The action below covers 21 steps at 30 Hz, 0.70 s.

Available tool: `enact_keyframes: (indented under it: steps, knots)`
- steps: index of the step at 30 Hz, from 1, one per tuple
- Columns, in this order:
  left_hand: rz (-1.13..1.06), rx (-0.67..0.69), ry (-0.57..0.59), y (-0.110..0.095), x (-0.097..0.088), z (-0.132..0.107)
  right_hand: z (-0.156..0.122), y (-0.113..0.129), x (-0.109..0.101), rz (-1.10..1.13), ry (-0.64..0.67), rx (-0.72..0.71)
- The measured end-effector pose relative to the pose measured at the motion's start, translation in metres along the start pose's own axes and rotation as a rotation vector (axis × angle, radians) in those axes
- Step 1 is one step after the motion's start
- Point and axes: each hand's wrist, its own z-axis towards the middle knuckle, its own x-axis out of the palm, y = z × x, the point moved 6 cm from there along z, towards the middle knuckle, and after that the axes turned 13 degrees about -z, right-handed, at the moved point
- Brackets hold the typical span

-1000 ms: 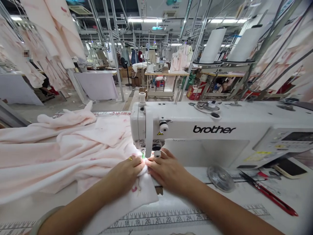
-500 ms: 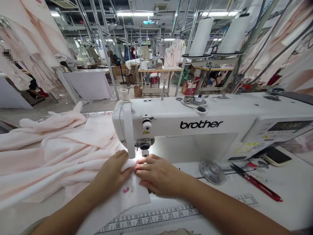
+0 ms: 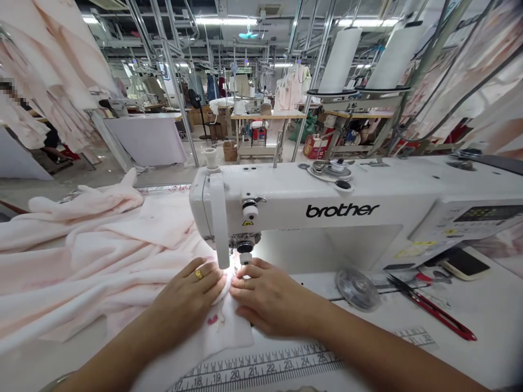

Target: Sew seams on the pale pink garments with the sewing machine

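Observation:
Pale pink fleece fabric [image 3: 134, 261] with small dark pink motifs runs under the needle area of a white brother sewing machine [image 3: 286, 196]. My left hand [image 3: 192, 296], a gold ring on one finger, is closed on the fabric just left of the presser foot area. Close by on the right, my right hand [image 3: 269, 299] has its fingers bent together on the fabric's edge. The fingertips of both hands nearly meet in front of the lit needle, whose tip is hidden by glare and fingers.
A printed ruler scale [image 3: 261, 367] runs along the table's front. To the right lie a clear bobbin-like disc [image 3: 357, 289], red-handled thread snips [image 3: 437, 310] and a phone [image 3: 466, 264]. White thread cones [image 3: 339, 60] stand behind the machine; pink garments [image 3: 61, 60] hang at left.
My left hand has shifted its grip on the fabric, its fingers now flatter with the ring showing. My right hand stays by the needle. The view has moved slightly.

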Motion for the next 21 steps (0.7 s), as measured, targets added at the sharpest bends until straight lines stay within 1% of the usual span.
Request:
enact_keyframes:
  steps: [3, 6, 9, 13, 17, 19, 21]
  knots:
    - [-0.036, -0.046, 0.053, 0.002, 0.004, 0.000, -0.001, -0.001, 0.002, 0.015, -0.007, 0.013]
    - [-0.072, -0.086, 0.085, 0.003, 0.009, 0.000, -0.002, -0.006, 0.003, 0.024, -0.064, 0.068]
    - [-0.057, -0.100, 0.098, 0.003, 0.014, -0.001, -0.004, -0.010, 0.004, 0.008, -0.115, 0.126]
    - [-0.054, -0.129, 0.132, 0.006, 0.021, -0.001, -0.003, -0.008, 0.008, -0.031, -0.058, 0.143]
    - [-0.071, -0.172, 0.162, 0.015, 0.025, -0.001, -0.002, -0.010, 0.009, -0.030, -0.013, 0.197]
    - [-0.104, -0.190, 0.149, 0.021, 0.024, -0.001, -0.002, -0.013, 0.009, -0.014, 0.000, 0.226]
    - [-0.146, -0.186, 0.113, 0.024, 0.020, 0.000, -0.002, -0.015, 0.008, 0.007, -0.001, 0.223]
